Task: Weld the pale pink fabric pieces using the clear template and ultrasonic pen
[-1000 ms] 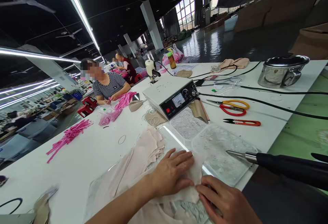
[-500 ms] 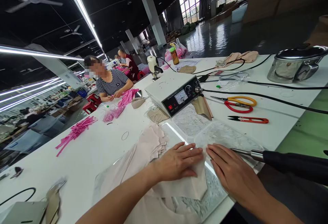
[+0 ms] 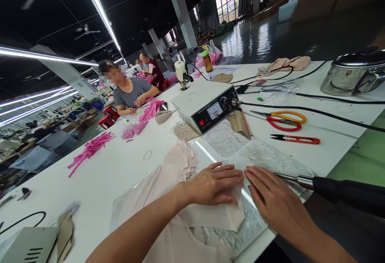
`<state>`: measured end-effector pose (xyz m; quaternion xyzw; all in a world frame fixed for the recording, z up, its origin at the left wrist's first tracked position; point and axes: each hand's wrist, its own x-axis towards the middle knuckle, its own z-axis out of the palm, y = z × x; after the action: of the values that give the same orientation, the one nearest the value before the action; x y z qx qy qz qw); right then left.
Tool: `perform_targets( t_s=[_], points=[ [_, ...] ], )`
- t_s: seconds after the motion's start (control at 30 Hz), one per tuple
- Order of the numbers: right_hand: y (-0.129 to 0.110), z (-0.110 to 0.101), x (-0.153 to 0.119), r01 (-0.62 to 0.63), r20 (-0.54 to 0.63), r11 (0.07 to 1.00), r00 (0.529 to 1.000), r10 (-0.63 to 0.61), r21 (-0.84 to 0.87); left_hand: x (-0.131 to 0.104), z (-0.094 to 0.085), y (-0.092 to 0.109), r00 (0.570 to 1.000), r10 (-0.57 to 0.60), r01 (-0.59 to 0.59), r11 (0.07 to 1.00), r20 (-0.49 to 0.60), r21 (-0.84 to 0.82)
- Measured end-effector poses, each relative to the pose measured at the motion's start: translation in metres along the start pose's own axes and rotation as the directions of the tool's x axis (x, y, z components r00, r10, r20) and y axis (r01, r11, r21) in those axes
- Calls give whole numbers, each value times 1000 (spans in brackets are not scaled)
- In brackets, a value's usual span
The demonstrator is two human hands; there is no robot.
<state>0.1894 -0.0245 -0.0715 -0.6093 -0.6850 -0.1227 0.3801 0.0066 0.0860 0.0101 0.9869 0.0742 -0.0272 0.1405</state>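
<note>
Left hand (image 3: 218, 183): flat, fingers slightly spread, on pale fabric (image 3: 218, 217); right hand (image 3: 275, 196): flat, fingers together, just beside fabric edge; location: fabric on transparent sheet (image 3: 252, 223) on table (image 3: 99, 196); risk: uneven pressure may crease fabric; rightward drift may knock black-handled tool (image 3: 339, 190)

The left grip (image 3: 218, 184) is held palm down, its fingers (image 3: 229, 174) stretched out flat, the left forearm (image 3: 144, 223) slanted in from lower left. The right grip (image 3: 272, 194) is likewise spread palm down, its fingertips set just apart from the left's.
</note>
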Motion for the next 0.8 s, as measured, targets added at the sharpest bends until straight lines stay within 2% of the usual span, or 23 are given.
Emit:
perform_targets(
  t_s=[0.23, 0.63, 0.8],
  points=[
    [-1, -1, 3, 9, 11, 999, 1000, -8, -43, -3, 14, -5, 1000, 13, -13, 1000, 18, -3],
    [0, -2, 4, 23, 32, 998, 999, -22, -52, 4, 10, -6, 1000, 11, -13, 997, -24, -80],
    [-2, -13, 7, 18, 16, 1000, 1000, -18, 24, 8, 6, -4, 999, 26, -29, 993, -28, -112]
  ],
)
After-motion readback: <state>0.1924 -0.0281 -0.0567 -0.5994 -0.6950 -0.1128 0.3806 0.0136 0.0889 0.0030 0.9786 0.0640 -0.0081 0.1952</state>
